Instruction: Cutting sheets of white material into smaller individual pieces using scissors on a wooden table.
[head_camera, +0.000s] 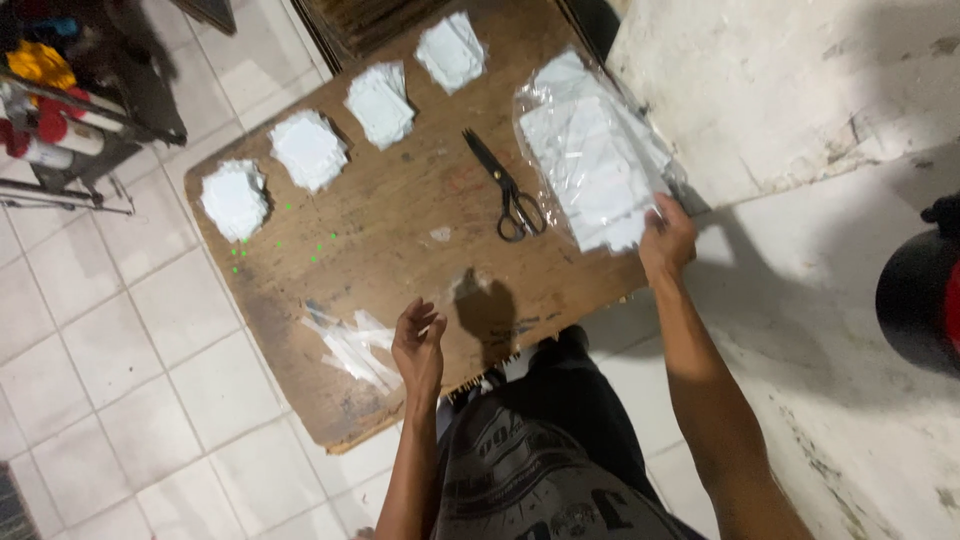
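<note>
My left hand (418, 345) hovers over the near edge of a worn wooden board (400, 225), fingers pinched on a thin clear plastic sleeve (455, 290). Beside it lies a small heap of clear plastic sleeves (352, 345). My right hand (668, 238) grips the near corner of a large stack of white sheets in a clear plastic bag (592, 155) at the board's right end. Black scissors (508, 190) lie shut on the board between the two hands. Several piles of white cut pieces (310, 150) line the far edge.
The board rests on a white tiled floor (120, 330). A metal rack with red, yellow and white containers (50, 110) stands at far left. A stained concrete slab (800, 90) lies to the right, and a black and red round object (920, 295) sits at the right edge.
</note>
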